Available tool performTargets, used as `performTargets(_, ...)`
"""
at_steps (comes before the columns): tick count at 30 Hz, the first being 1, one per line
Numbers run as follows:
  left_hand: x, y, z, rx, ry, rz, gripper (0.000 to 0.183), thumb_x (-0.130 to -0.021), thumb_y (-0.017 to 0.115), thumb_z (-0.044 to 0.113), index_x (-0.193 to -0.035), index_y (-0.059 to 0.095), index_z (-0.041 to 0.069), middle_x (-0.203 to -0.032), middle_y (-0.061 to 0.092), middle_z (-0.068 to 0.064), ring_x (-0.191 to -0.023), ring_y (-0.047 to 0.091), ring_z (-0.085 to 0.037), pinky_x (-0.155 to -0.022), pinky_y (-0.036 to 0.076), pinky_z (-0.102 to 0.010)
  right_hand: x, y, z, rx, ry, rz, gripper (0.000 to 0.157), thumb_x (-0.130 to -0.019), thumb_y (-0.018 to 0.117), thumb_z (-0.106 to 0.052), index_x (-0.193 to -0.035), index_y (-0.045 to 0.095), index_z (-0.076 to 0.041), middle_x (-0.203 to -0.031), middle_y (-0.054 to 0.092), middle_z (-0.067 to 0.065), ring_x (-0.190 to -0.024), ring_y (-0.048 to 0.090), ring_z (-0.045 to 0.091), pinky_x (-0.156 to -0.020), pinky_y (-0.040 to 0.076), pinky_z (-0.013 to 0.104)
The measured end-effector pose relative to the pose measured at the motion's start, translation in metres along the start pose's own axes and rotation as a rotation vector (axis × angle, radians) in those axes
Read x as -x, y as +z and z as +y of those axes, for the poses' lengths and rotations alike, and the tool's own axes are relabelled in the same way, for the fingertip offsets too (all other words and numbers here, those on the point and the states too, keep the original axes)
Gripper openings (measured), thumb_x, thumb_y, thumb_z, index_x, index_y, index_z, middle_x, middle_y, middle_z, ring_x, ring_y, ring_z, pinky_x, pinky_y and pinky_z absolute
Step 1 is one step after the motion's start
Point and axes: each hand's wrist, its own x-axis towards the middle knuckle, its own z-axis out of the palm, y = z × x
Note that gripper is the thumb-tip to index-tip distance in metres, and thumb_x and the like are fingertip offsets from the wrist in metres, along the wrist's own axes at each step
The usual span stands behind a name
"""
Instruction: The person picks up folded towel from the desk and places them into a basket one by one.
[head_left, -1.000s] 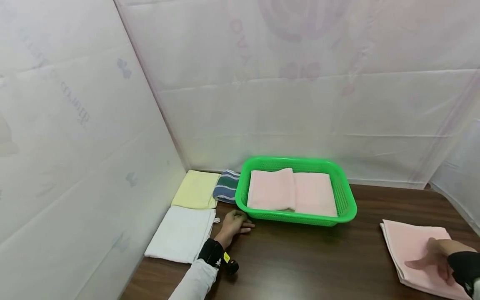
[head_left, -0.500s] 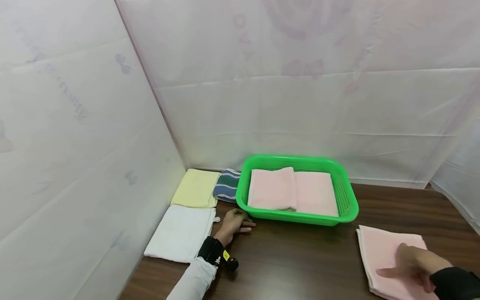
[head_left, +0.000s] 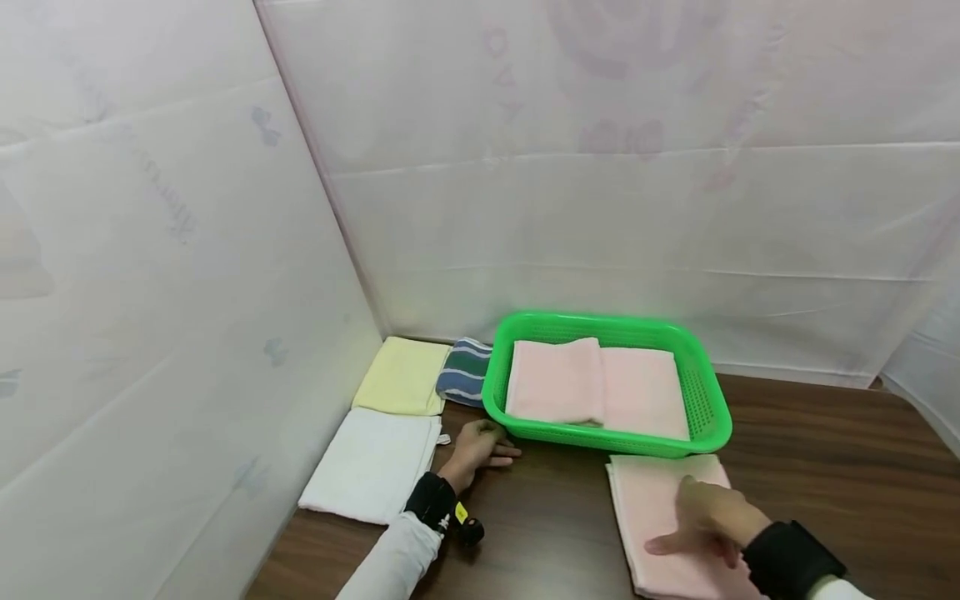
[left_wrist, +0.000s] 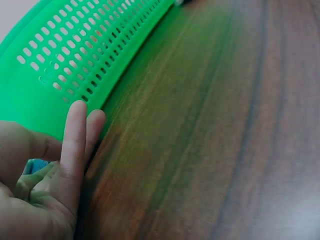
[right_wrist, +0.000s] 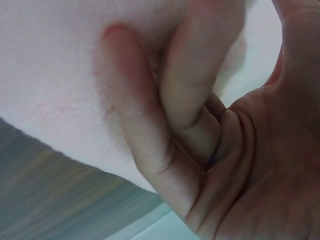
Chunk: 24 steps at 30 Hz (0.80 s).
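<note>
My left hand (head_left: 475,446) rests on the table against the near left corner of the green basket (head_left: 600,433). In the left wrist view, two of its fingers (left_wrist: 73,137) stretch along the basket's perforated wall. My right hand (head_left: 708,518) presses its fingertips on a folded pink towel (head_left: 652,492) just in front of the basket. In the right wrist view, fairly straight fingers (right_wrist: 135,100) lie against that towel's cloth. Inside the basket sit two folded pink towels, the left one (head_left: 555,379) overlapping the right one (head_left: 645,392).
Left of the basket lie a yellow towel (head_left: 402,375) and a blue-green striped towel (head_left: 463,372), partly hidden by the basket. A white folded towel (head_left: 372,464) lies nearer. Sheeted white walls (head_left: 637,208) bound the brown wooden table (head_left: 840,475).
My right hand has slid the folded pink towel leftward across the table, from the far right to just before the basket. My left hand stays at the basket's corner.
</note>
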Motion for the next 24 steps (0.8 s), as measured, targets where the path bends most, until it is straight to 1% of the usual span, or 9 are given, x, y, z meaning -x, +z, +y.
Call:
performTargets(4,0.004,0.006,-0.002,-0.039,0.01,0.021,0.037,-0.105,0.05,0.01,-0.132,0.055,-0.014,-0.097,0.075,-0.022,-0.077,0.078,-0.02,-0.067,0.063,-0.029,-0.005,-0.001,-0.036,0.004,-0.015,0.014,0.101,-0.06,0.069,-0.092,-0.083,0.052,0.005,-0.045,0.06,0.007,-0.04,0.063,0.017,-0.045,0.051,0.028)
performTargets(5,0.005,0.007,-0.002,-0.05,0.022,0.029,0.036,-0.105,0.051,0.011,-0.13,0.056,-0.015,-0.094,0.076,-0.021,-0.074,0.078,-0.019,-0.065,0.063,-0.029,-0.006,-0.002,-0.044,-0.002,-0.019,0.014,0.102,-0.062,0.069,-0.091,-0.086,0.052,0.006,-0.046,0.06,0.007,-0.04,0.062,0.017,-0.043,0.049,0.027)
performTargets(9,0.01,0.011,-0.003,-0.11,0.056,0.047,0.033,-0.102,0.055,0.009,-0.122,0.062,-0.015,-0.085,0.077,-0.02,-0.067,0.076,-0.017,-0.06,0.061,-0.025,-0.008,-0.003,-0.071,-0.047,-0.028,0.026,0.112,-0.067,0.07,-0.087,-0.11,0.054,0.015,-0.054,0.063,0.009,-0.039,0.058,0.015,-0.038,0.042,0.024)
performTargets(11,0.013,0.015,-0.003,-0.157,0.077,0.044,0.028,-0.099,0.058,0.008,-0.114,0.067,-0.014,-0.08,0.076,-0.019,-0.062,0.074,-0.015,-0.056,0.06,-0.024,-0.007,-0.003,-0.081,-0.076,-0.037,0.043,0.122,-0.068,0.071,-0.086,-0.13,0.044,0.016,-0.061,0.062,0.011,-0.04,0.059,0.016,-0.039,0.043,0.025)
performTargets(13,0.018,0.02,-0.004,-0.285,0.1,0.045,0.023,-0.096,0.062,0.011,-0.103,0.074,-0.007,-0.07,0.075,-0.012,-0.052,0.07,-0.011,-0.052,0.057,-0.023,-0.006,-0.002,-0.09,-0.108,-0.038,0.063,0.128,-0.068,0.072,-0.085,-0.139,0.04,0.016,-0.064,0.062,0.012,-0.04,0.058,0.015,-0.04,0.042,0.026)
performTargets(16,0.032,0.035,-0.002,-0.537,0.157,0.058,0.02,-0.091,0.066,0.015,-0.077,0.077,0.005,-0.056,0.069,-0.002,-0.041,0.06,-0.008,-0.046,0.052,-0.028,-0.006,0.002,-0.098,-0.132,-0.044,0.088,0.13,-0.068,0.072,-0.085,-0.144,0.037,0.014,-0.067,0.061,0.012,-0.042,0.058,0.016,-0.044,0.044,0.028)
performTargets(19,0.047,0.053,0.003,-0.76,0.232,0.086,0.037,-0.089,0.065,0.018,-0.052,0.063,0.016,-0.043,0.053,0.01,-0.036,0.047,-0.005,-0.041,0.039,-0.027,-0.006,0.005,-0.101,-0.157,-0.06,0.132,0.127,-0.068,0.074,-0.082,-0.143,0.039,0.014,-0.075,0.062,0.013,-0.049,0.058,0.019,-0.053,0.047,0.031)
performTargets(21,0.052,0.063,0.005,-0.8,0.273,0.084,0.048,-0.091,0.064,0.018,-0.045,0.048,0.018,-0.04,0.039,0.012,-0.036,0.038,-0.004,-0.039,0.029,-0.023,-0.005,0.007,-0.102,-0.174,-0.075,0.17,0.122,-0.067,0.077,-0.08,-0.138,0.043,0.013,-0.079,0.062,0.014,-0.056,0.059,0.022,-0.058,0.049,0.034)
performTargets(24,0.055,0.073,0.008,-0.777,0.31,0.06,0.053,-0.095,0.062,0.021,-0.05,0.035,0.021,-0.045,0.027,0.012,-0.042,0.03,-0.005,-0.042,0.02,-0.02,-0.005,0.009,-0.102,-0.185,-0.108,0.231,0.113,-0.067,0.079,-0.077,-0.131,0.048,0.011,-0.09,0.061,0.016,-0.065,0.058,0.023,-0.064,0.051,0.038)
